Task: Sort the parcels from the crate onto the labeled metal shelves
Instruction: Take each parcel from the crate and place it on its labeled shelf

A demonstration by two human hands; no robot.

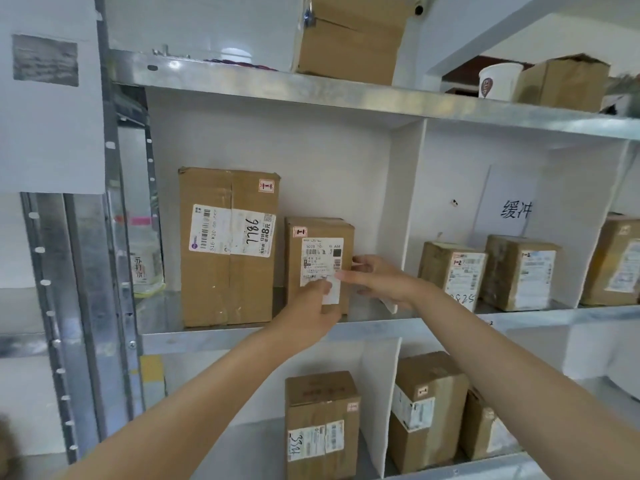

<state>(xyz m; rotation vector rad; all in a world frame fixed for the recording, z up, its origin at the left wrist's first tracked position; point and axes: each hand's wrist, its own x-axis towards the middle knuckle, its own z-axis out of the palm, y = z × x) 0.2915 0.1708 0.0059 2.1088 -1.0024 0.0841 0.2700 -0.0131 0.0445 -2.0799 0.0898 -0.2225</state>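
Note:
A small brown parcel (pixel 320 237) with a white shipping label stands on the middle metal shelf (pixel 225 337), just right of a tall parcel (pixel 228 265) marked 7786. Both carry a small red sticker at the top. My left hand (pixel 310 315) grips the small parcel's lower front, its fingers curled against the label. Around the parcel's right edge, my right hand (pixel 379 282) holds on with the thumb across the front and the fingers down the side. A bit of white paper shows under my right hand.
A white divider (pixel 412 202) closes this compartment on the right. Beyond it stand three labelled parcels (pixel 519 271) under a handwritten sign (pixel 516 209). More parcels (pixel 322 424) stand on the shelf below. A box (pixel 349 39) and a paper cup (pixel 498 81) sit on top. A bottle (pixel 145 268) is at far left.

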